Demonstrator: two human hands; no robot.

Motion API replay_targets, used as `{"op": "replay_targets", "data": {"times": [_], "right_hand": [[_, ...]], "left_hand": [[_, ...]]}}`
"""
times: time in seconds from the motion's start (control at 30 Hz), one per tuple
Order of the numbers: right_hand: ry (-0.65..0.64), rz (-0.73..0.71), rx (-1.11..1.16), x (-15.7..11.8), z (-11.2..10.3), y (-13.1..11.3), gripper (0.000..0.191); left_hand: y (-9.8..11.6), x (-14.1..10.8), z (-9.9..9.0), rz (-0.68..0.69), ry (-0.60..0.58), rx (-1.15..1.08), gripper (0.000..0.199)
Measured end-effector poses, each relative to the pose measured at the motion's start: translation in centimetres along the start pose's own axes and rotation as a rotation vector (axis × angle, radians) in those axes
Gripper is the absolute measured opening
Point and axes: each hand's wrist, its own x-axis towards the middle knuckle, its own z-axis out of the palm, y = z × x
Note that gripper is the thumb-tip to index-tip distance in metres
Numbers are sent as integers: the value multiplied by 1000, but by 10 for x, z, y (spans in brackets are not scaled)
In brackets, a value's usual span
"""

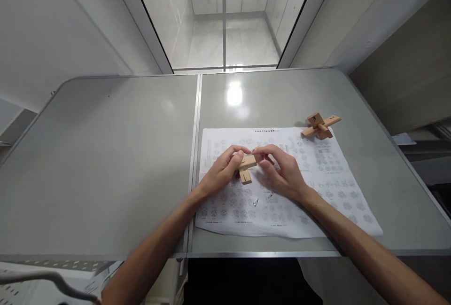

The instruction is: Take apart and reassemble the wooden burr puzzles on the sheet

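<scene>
My left hand (228, 168) is closed around a few interlocked wooden puzzle pieces (248, 162), thumb on top. One notched piece (245, 176) sticks out toward me and bears a dark mark on its end. Close by on the right, my right hand (283, 171) has its fingers curled, the index fingertip near the far end of the held pieces. A bit of reddish brown shows between its thumb and fingers, too small to name. Beneath both hands lies a large printed paper sheet (338, 220) with rows of small puzzle drawings.
Another group of joined wooden pieces (320, 126), with dark numbers on them, rests at the sheet's upper right corner. The grey folding table (105, 164) has a metal seam (194, 154) left of the sheet. A glass door (225, 18) stands beyond the far edge.
</scene>
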Motion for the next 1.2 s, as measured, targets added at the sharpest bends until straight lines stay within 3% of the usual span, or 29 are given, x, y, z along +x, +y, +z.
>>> {"op": "replay_targets", "data": {"times": [0.2, 0.3, 0.53, 0.97, 1.2], "right_hand": [[155, 142, -185, 4, -2, 7, 23], [127, 176, -245, 4, -2, 16, 21], [4, 92, -353, 2, -1, 21, 14], [61, 413, 446, 7, -8, 6, 34], [-18, 562, 589, 10, -13, 1, 37]], "left_hand": [[2, 0, 0, -66, 132, -95, 38], [0, 2, 0, -72, 167, -131, 37], [-4, 4, 0, -67, 178, -132, 32], [-1, 3, 2, -54, 188, -97, 30], [0, 3, 4, -23, 174, -136, 33]]}}
